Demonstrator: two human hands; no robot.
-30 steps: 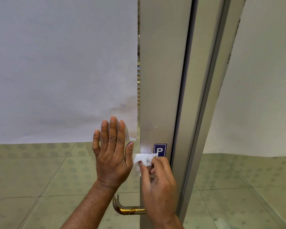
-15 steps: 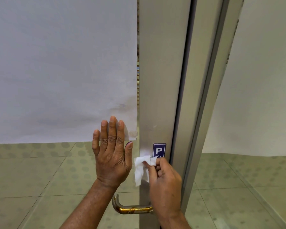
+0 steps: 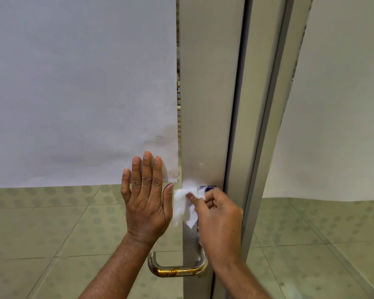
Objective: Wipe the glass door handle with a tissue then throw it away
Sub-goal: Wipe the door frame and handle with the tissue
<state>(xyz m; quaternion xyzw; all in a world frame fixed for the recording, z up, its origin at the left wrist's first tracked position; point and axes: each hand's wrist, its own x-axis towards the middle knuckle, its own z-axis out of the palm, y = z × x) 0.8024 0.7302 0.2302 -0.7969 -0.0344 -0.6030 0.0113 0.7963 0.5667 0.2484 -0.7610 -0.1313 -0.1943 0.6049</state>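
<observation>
Crumpled white paper tissue (image 3: pixel 185 205) pinched in right hand (image 3: pixel 219 221) grip, pressed on grey metal door stile (image 3: pixel 207 104), above curved brass-stained metal lever handle (image 3: pixel 177 268). Soft, light, tears easily; best bunched between thumb and fingertips. Left hand (image 3: pixel 146 203) flat, released, braced on glass panel with white frosted film (image 3: pixel 80 87). Small blue sign (image 3: pixel 208 188) half hidden behind tissue, probably sticker. No bin visible.
</observation>
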